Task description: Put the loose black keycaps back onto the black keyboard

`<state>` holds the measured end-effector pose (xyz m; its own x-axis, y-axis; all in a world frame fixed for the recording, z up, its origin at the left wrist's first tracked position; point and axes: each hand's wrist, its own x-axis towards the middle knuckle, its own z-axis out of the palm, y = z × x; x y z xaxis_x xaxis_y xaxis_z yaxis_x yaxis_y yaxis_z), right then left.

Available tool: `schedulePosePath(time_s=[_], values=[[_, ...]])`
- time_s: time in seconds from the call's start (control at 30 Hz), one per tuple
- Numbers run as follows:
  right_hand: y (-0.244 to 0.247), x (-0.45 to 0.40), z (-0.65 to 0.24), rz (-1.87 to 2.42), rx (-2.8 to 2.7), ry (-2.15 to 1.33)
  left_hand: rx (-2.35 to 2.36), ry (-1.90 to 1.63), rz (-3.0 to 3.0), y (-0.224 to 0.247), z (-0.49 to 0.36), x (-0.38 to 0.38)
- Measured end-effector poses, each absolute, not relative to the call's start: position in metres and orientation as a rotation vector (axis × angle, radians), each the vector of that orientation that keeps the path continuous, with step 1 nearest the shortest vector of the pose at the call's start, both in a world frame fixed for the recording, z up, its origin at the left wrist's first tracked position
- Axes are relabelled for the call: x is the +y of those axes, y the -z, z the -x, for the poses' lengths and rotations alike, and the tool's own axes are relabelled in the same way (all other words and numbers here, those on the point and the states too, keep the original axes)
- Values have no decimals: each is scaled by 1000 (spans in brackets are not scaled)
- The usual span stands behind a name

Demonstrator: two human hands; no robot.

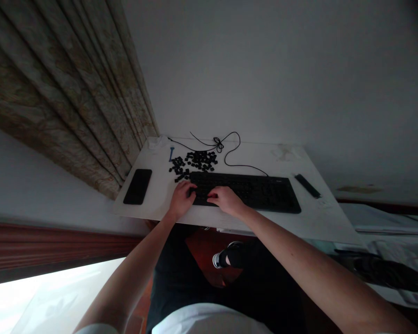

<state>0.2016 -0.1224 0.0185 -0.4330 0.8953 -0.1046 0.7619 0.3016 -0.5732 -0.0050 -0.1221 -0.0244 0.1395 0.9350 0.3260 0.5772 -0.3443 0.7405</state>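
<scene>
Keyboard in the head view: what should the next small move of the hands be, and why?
Probably the left hand should reach for the loose keycaps, since that pile lies just beyond it, beside the keyboard, with the right hand resting over the keys.

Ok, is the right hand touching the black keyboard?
Touching. The head view shows the right hand lying on the near edge of the black keyboard, with no desk visible between them.
</scene>
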Motion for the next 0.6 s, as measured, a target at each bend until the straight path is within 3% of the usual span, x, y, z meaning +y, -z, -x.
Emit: schedulePosePath(time_s=[0.6], values=[[-25,-119,-197,1550,-2486,-710,1401,-1082,-2156,24,2,-127]])
